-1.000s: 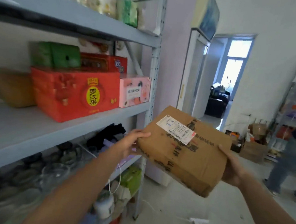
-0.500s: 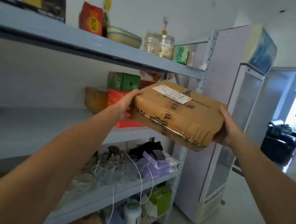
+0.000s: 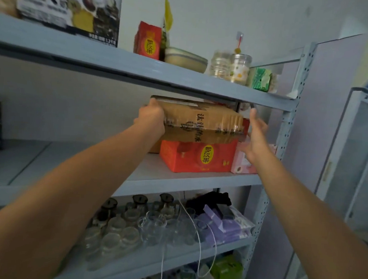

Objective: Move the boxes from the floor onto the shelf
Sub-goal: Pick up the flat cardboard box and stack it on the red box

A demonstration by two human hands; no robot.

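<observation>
You have now lifted the cardboard box [image 3: 201, 123] onto the red box [image 3: 196, 156]; your left hand [image 3: 151, 120] still grasps it, your right hand [image 3: 255, 140] is released beside it.

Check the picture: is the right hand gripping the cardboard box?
No. The right hand is open beside the cardboard box; only the left hand grips it.

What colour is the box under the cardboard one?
Red, with a yellow oval label on its front: the box shows plainly in the head view.
</observation>
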